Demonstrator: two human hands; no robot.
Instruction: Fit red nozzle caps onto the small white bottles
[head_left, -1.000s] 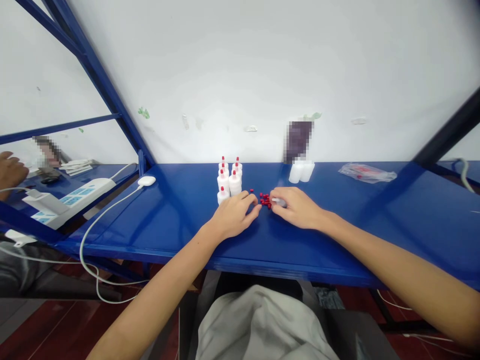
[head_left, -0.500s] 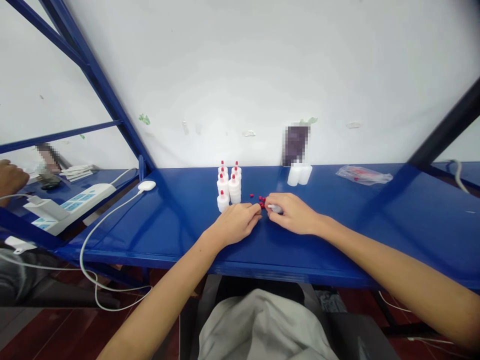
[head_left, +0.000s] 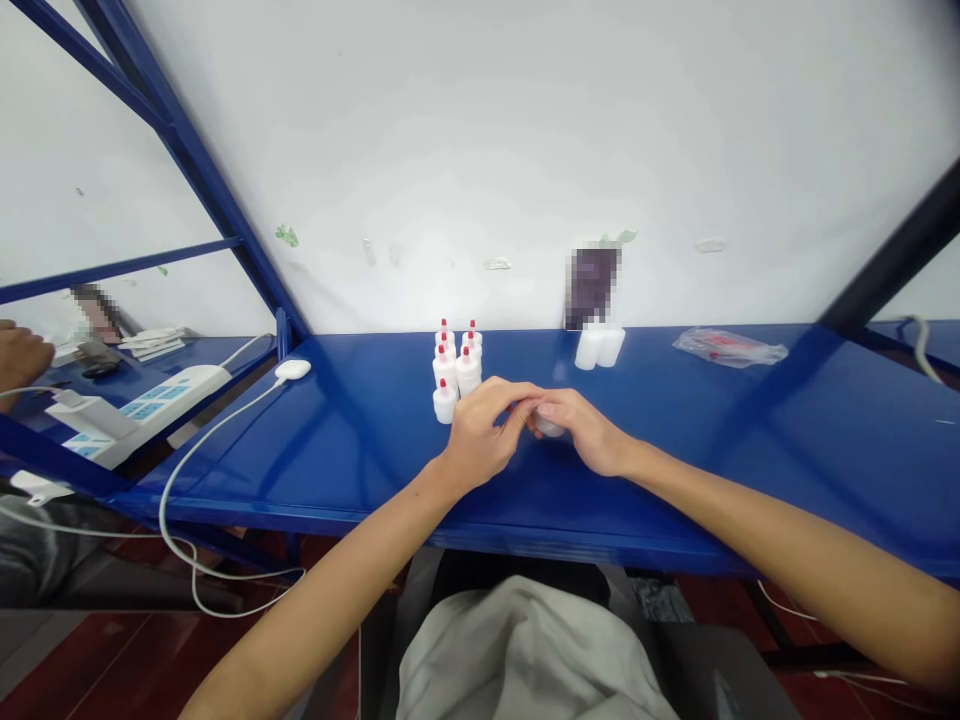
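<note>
My right hand is wrapped round a small white bottle held just above the blue table. My left hand meets it from the left, fingertips pinched at the bottle's top; whatever they pinch is too small to see. The two hands touch and cover the spot where the loose red caps lay. A cluster of several white bottles with red caps stands upright just behind my left hand.
Two uncapped white bottles stand at the back by the wall. A clear plastic bag lies at the back right. A white power strip and cable lie left, near another person's hand. Blue frame bars cross both sides.
Both hands lifted from the red caps on the table and came together; the right hand raised the white bottle and the left hand's fingertips moved onto its top.
</note>
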